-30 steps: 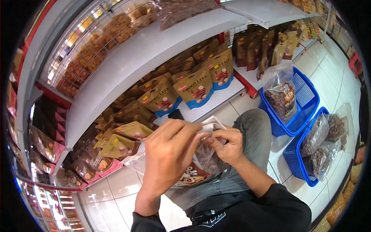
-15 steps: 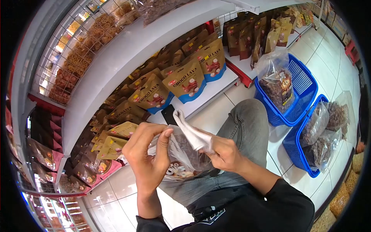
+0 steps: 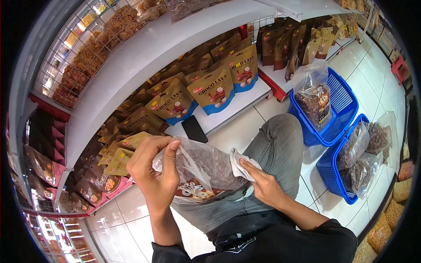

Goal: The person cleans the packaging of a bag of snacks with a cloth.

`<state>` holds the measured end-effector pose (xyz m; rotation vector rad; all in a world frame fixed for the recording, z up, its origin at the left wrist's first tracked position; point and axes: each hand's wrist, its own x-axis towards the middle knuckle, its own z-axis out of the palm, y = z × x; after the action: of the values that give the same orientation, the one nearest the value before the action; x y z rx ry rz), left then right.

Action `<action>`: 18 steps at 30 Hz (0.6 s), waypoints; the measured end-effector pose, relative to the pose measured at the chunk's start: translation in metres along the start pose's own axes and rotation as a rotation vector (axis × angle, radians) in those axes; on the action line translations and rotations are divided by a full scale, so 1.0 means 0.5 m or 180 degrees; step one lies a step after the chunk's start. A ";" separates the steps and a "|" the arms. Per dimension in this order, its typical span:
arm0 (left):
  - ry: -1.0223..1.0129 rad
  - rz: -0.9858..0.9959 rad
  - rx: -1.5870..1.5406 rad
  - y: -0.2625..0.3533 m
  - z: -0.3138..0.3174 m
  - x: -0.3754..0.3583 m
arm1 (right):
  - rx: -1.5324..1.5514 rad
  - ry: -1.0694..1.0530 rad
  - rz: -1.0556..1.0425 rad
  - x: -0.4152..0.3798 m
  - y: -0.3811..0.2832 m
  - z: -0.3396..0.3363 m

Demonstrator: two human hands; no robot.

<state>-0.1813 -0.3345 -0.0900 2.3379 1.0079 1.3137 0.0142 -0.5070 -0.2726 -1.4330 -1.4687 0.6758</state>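
A clear plastic bag of brown chocolate snacks (image 3: 206, 164) lies across my lap, its printed label facing up. My left hand (image 3: 155, 171) pinches the bag's top edge at its left end. Under my right hand (image 3: 263, 186) is a folded white cloth (image 3: 242, 165), held by the fingers and pressed against the bag's right end. Beyond the bag, a black phone (image 3: 194, 129) rests on the edge of the low shelf (image 3: 228, 115), beside upright Choco Lava pouches (image 3: 212, 92).
Two blue baskets (image 3: 344, 98) stand on the tiled floor to the right, holding more clear bags of brown snacks (image 3: 312, 105). A wire-grid rack (image 3: 87, 57) with snacks is at upper left. Pink-based packs (image 3: 94, 190) fill the lower left shelf.
My right hand has moved right and down with the cloth, from above the bag onto its surface. My left hand has shifted slightly left, and more of the bag and phone shows.
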 end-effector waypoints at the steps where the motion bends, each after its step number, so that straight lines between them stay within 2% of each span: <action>1: -0.0015 0.0023 0.0008 0.001 -0.002 -0.001 | 0.0024 0.0029 0.0065 0.002 -0.002 0.002; 4: 0.0008 0.0096 -0.0046 0.001 -0.005 0.000 | 0.0422 0.0061 0.0367 0.033 -0.037 0.010; 7: -0.0014 0.0128 -0.0103 0.005 -0.010 0.003 | 0.0614 0.0021 0.0371 0.082 -0.090 0.004; 10: -0.0080 0.0154 -0.0097 0.008 -0.008 0.002 | 0.0818 -0.0092 0.0025 0.125 -0.123 0.006; 13: -0.0035 0.0133 -0.0081 0.008 -0.003 0.002 | 0.1860 0.0080 0.0258 0.153 -0.110 0.024; 14: -0.0031 0.0147 -0.0083 0.007 -0.005 0.002 | 0.2985 0.0096 0.0452 0.159 -0.088 0.025; 17: 0.0015 0.0202 -0.0067 0.001 -0.006 -0.002 | 0.2164 0.0616 -0.0056 0.195 -0.109 -0.008; 18: 0.0042 0.0238 -0.0040 -0.001 -0.006 -0.005 | 0.1766 0.0444 -0.0138 0.197 -0.122 -0.018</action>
<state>-0.1847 -0.3362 -0.0903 2.3819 0.9218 1.3604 0.0078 -0.4243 -0.1914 -0.9924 -1.0859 0.8566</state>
